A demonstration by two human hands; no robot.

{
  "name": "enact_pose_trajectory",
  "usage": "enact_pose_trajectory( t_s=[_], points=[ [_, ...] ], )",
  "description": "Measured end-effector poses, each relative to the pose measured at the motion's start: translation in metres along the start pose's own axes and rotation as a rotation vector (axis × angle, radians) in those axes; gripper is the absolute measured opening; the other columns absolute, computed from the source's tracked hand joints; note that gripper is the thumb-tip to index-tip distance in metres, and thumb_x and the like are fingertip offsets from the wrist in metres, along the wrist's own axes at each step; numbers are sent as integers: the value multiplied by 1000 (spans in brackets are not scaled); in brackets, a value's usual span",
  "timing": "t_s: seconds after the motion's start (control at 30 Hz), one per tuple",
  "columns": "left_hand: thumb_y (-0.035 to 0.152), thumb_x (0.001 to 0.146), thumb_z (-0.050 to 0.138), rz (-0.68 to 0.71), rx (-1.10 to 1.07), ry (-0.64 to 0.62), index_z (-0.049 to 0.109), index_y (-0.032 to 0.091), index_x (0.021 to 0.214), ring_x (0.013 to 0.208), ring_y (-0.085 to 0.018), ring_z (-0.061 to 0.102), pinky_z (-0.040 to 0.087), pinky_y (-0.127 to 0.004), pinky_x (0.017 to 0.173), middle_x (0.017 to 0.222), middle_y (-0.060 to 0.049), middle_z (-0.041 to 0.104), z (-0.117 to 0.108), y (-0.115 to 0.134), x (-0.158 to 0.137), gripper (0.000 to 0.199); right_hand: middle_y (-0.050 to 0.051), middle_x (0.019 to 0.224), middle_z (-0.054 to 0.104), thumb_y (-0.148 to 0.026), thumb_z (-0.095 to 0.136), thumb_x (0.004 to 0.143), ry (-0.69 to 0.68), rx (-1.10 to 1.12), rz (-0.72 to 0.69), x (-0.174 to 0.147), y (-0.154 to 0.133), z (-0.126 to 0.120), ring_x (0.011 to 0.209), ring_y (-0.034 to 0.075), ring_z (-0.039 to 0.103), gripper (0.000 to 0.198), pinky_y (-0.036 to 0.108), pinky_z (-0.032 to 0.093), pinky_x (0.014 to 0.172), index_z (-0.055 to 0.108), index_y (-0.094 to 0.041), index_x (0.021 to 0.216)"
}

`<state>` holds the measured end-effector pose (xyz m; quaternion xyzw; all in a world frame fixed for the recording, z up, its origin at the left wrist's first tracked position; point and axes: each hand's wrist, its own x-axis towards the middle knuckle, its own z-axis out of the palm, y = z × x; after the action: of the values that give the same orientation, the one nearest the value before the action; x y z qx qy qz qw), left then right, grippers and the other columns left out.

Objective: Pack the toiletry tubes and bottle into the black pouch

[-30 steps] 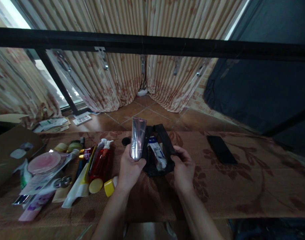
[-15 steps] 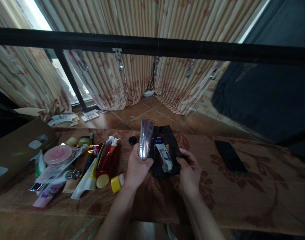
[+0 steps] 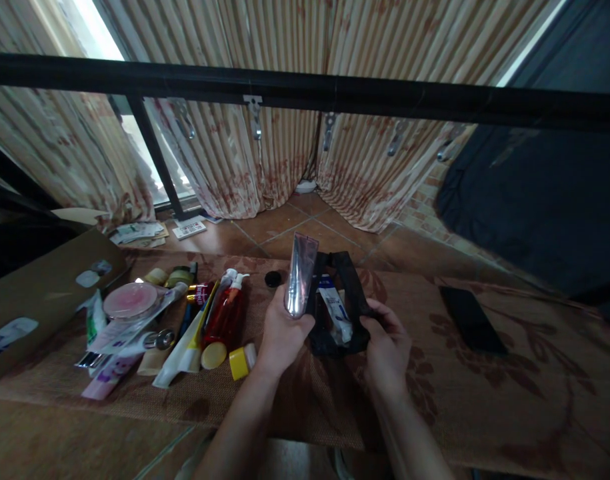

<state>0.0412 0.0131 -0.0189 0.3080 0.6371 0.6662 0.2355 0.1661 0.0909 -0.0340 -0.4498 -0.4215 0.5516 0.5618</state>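
My left hand point(image 3: 283, 333) is closed round a shiny silver-pink squeeze tube point(image 3: 301, 273), which stands upright with its flat end on top. Its thumb also reaches the near left side of a black pouch point(image 3: 355, 280). My right hand point(image 3: 387, 343) pinches the pouch's right edge between thumb and fingers. The pouch gapes toward me, and inside lies a white and blue tube point(image 3: 335, 308); other contents are too dark to name. A small round black lid point(image 3: 273, 279) lies on the cloth just left of the silver tube.
Left of my hands lie a red pump bottle point(image 3: 223, 317), a yellow-capped jar point(image 3: 242, 362), a pink round container point(image 3: 131, 301) and several tubes. A cardboard box point(image 3: 49, 293) stands at far left. A black phone point(image 3: 472, 320) lies on the right. A dark rail point(image 3: 305, 87) crosses beyond the table.
The whole view has shifted slightly, so everything appears a little farther right. Both hands keep the same hold on the tube and the pouch.
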Motion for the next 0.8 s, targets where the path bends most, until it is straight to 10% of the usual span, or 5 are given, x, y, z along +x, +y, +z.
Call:
enact_pose_trajectory(
  t_s=[0.8],
  points=[
    [6,56,57,-14,41,33,56,17,85,59,-10,43,33,-21,55,68,6,52,-1,6,-1,31,1,78,69,-22,63,59,-18,-10,-5,1,2,-1,68,15,60,26,26,46,63,69,-18,84]
  ],
)
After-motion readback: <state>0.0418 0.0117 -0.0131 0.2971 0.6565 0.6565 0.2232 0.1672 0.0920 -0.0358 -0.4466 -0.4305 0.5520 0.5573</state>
